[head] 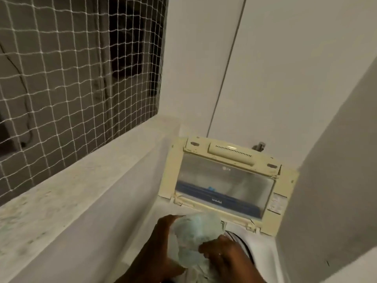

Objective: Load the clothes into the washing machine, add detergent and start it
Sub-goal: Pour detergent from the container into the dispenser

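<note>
A top-loading washing machine stands in a narrow corner with its cream lid (226, 180) raised upright against the wall. A strip of the drum rim (242, 244) shows at the right of my hands. I hold a bundled pale blue-green cloth (193, 237) over the opening. My left hand (161, 242) grips its left side and my right hand (224, 256) clutches its lower right edge. The drum's inside is hidden by the cloth and my hands.
A stone ledge (67, 197) runs along the left under a window covered by white netting (77, 68). White walls close in behind and a grey wall (336, 180) at the right. A metal tap (259, 146) sits behind the lid.
</note>
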